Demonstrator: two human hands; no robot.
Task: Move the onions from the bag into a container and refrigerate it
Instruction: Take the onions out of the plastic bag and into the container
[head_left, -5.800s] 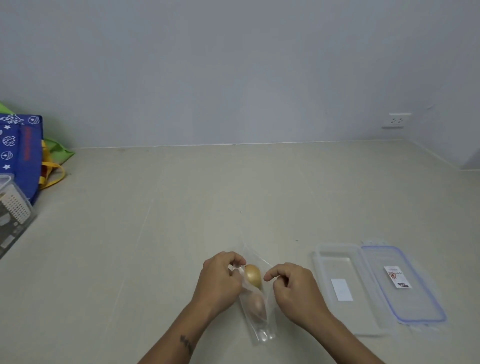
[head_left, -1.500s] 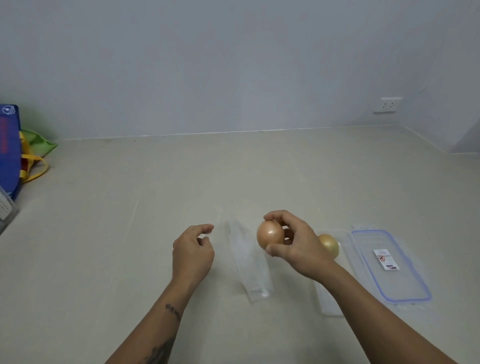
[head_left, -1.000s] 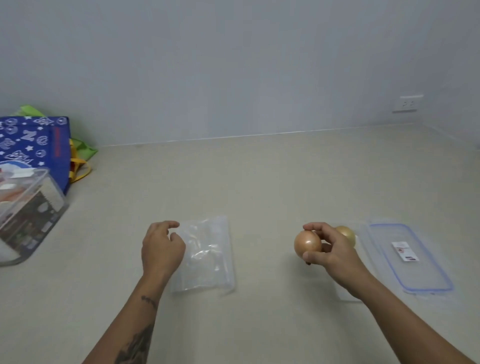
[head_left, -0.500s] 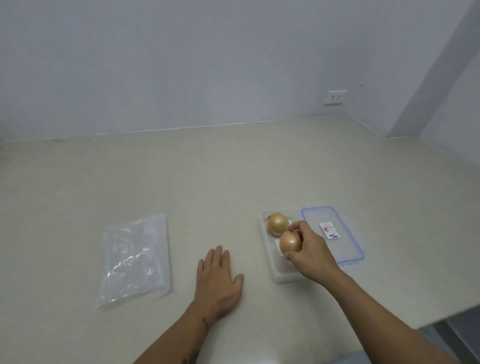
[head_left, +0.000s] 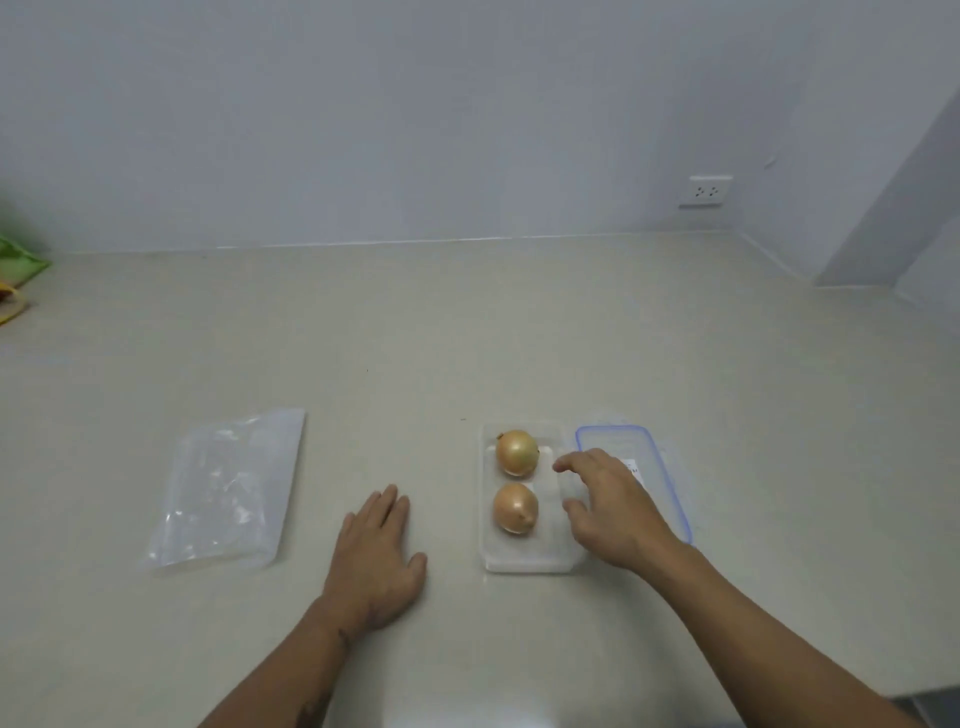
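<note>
Two onions, far (head_left: 517, 452) and near (head_left: 515, 509), lie in the clear container (head_left: 524, 558). Right hand (head_left: 613, 506) hovers open over its right rim, beside the blue-edged lid (head_left: 670, 483). Left hand (head_left: 379, 558) lies flat on the tabletop (head_left: 467, 338); emptied bag (head_left: 226, 488) further left.

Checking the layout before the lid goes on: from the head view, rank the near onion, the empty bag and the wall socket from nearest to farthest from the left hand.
1. Near onion, just right of the left hand, in the container.
2. Empty bag, flat on the counter, to the left.
3. Wall socket, far right on the back wall.
</note>
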